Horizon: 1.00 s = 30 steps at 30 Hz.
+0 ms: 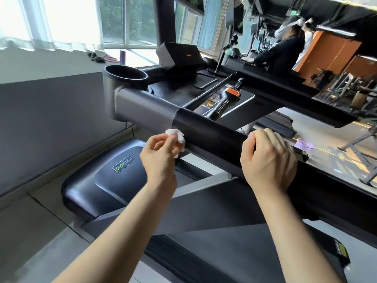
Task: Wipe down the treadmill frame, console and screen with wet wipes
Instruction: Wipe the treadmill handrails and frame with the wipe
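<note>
The treadmill's side handrail [206,131] runs diagonally across the view, grey at its far end and black nearer me. My left hand [159,158] pinches a crumpled white wet wipe [177,137] and holds it against the rail's underside, near the grey-black seam. My right hand [267,160] grips the black part of the rail from above, fingers curled over it. The console [183,84] with its small dark screen [187,55] and round cup holder [125,75] sits beyond the rail.
The black motor cover [106,178] with a green logo lies below the rail. A grey wall stands at the left under bright windows. A person [279,50] stands at another machine at the back right. A purple basket [305,144] sits on the floor at the right.
</note>
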Available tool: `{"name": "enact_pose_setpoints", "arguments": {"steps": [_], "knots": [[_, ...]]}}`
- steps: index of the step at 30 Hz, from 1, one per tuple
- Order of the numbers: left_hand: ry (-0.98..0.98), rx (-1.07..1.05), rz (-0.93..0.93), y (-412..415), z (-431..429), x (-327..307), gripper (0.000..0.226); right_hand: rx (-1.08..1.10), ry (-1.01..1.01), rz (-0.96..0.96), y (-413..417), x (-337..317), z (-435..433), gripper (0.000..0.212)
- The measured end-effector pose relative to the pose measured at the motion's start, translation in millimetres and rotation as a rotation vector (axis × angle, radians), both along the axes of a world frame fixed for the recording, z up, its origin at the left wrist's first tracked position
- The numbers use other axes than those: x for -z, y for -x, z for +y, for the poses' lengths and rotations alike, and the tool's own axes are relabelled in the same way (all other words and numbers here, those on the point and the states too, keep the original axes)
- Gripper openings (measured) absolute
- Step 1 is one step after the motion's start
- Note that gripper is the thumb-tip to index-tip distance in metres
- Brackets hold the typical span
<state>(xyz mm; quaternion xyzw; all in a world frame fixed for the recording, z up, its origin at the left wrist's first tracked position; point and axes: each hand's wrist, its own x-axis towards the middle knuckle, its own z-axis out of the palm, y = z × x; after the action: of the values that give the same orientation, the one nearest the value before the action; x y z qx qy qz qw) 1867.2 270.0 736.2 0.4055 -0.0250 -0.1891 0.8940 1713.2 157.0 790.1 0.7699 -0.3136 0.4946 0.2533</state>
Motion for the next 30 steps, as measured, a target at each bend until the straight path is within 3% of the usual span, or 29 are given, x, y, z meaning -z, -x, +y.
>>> {"name": "enact_pose_setpoints", "arguments": {"steps": [3, 9, 18, 20, 25, 27, 30], "knots": [[0.007, -0.024, -0.078, 11.8, -3.5, 0.3, 0.012, 0.02, 0.003, -0.003, -1.4, -1.1, 1.4, 0.031], [-0.021, 0.168, -0.386, 83.7, -20.5, 11.2, 0.017, 0.02, -0.015, 0.03, 2.7, 1.9, 0.5, 0.028], [-0.08, -0.252, -0.255, -28.5, 0.5, -5.2, 0.007, 0.048, -0.005, 0.015, -0.2, 1.2, 0.0, 0.03], [-0.083, -0.25, -0.362, -9.1, -3.4, -5.7, 0.011, 0.056, 0.004, 0.014, 0.6, 1.7, 1.2, 0.029], [-0.226, -0.162, -0.939, 69.1, -17.0, 5.7, 0.018, 0.038, 0.0, 0.014, 1.2, 1.5, 1.1, 0.031], [-0.247, -0.132, -1.04, 74.9, -19.9, 9.0, 0.016, 0.022, -0.009, 0.016, 1.8, 0.9, 0.9, 0.032], [-0.215, -0.129, -1.042, 55.0, -16.3, 7.3, 0.019, 0.018, -0.013, 0.013, 2.0, 1.3, 1.4, 0.032]]}}
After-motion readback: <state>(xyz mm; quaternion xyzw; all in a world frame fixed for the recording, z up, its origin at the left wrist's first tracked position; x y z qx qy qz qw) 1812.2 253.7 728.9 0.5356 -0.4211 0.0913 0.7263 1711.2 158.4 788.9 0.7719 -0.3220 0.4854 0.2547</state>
